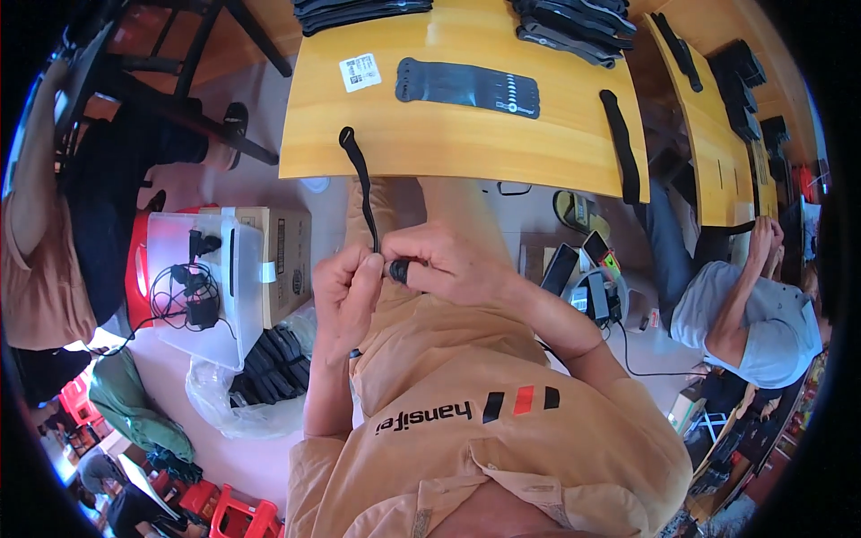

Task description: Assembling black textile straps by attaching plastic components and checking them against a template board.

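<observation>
A narrow black strap (362, 179) with a small loop at its far end lies over the near edge of the yellow wooden table and runs down to my hands. My left hand (345, 285) is closed, its thumb and fingers pinching the strap just below the table edge. Close against it, my right hand (444, 260) is curled round a small black bundle (398, 270); whether this is the strap's other end is hidden by the fingers. On the table ahead, a flat black panel (466, 87) with a white printed strip lies beside a white label (360, 73).
Stacks of black straps (574, 27) sit at the table's (309, 148) far side, and one strap (621, 143) along its right edge. At left are a clear plastic bin (242, 296) with cables and a cardboard box (287, 260). Co-workers sit at both sides.
</observation>
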Demonstrator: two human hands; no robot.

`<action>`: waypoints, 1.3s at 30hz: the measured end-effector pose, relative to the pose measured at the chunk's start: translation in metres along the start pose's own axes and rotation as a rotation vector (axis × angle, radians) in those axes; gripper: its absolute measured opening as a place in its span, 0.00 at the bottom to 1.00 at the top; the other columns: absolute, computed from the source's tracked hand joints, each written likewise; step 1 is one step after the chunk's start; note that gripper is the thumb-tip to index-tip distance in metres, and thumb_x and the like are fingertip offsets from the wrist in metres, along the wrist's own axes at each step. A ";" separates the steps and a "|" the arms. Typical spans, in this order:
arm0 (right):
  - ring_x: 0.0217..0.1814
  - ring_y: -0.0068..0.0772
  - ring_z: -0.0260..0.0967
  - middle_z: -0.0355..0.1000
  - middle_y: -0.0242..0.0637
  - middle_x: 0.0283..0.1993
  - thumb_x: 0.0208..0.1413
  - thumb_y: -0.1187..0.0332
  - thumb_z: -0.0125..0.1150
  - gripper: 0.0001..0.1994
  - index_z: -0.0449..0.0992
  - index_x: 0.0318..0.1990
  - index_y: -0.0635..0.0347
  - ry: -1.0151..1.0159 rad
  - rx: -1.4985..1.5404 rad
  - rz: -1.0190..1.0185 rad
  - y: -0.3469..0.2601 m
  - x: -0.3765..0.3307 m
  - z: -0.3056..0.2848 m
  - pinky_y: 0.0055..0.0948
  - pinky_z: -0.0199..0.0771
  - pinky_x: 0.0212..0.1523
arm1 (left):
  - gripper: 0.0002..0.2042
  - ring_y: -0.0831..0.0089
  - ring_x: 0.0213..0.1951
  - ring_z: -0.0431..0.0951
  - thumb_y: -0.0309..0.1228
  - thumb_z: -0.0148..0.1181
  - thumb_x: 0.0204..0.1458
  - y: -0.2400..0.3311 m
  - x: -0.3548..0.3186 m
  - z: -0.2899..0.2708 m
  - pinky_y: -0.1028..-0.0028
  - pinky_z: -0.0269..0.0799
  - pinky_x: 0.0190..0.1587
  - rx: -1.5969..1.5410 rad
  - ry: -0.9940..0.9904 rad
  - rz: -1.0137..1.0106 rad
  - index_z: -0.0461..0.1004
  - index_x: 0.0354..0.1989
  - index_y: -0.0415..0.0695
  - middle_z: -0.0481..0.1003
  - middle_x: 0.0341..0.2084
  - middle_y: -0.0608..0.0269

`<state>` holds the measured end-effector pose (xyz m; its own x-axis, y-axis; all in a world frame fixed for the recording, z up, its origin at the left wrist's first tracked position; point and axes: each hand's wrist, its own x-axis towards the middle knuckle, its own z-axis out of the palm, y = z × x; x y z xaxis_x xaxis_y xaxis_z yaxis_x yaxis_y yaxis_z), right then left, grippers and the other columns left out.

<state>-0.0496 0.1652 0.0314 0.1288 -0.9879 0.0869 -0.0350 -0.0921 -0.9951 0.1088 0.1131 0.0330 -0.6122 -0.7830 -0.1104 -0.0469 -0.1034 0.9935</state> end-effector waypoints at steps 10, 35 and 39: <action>0.19 0.15 0.62 0.62 0.29 0.17 0.44 0.79 0.44 0.05 0.67 0.22 0.66 0.036 0.461 0.182 -0.023 -0.020 0.006 0.17 0.62 0.21 | 0.14 0.86 0.11 0.57 0.24 0.47 0.52 0.026 -0.015 0.011 0.82 0.50 0.13 -0.232 -0.108 -0.028 0.59 0.14 0.41 0.61 0.08 0.71; 0.21 0.13 0.57 0.58 0.26 0.20 0.57 0.63 0.49 0.13 0.63 0.24 0.61 0.127 0.508 0.147 -0.010 -0.021 0.011 0.16 0.59 0.20 | 0.13 0.87 0.13 0.59 0.24 0.49 0.55 0.021 -0.013 0.031 0.84 0.52 0.15 0.034 0.146 0.035 0.64 0.17 0.39 0.63 0.10 0.71; 0.24 0.13 0.58 0.57 0.25 0.23 0.59 0.66 0.47 0.12 0.63 0.25 0.62 0.136 0.136 0.110 -0.008 -0.024 0.005 0.15 0.59 0.22 | 0.13 0.87 0.13 0.58 0.25 0.49 0.55 0.020 -0.011 0.033 0.85 0.52 0.15 -0.014 0.131 -0.009 0.66 0.18 0.39 0.63 0.10 0.72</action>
<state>-0.0470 0.1904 0.0373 -0.0033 -0.9997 -0.0259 0.0937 0.0255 -0.9953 0.0881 0.1398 0.0548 -0.5037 -0.8552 -0.1222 -0.0401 -0.1182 0.9922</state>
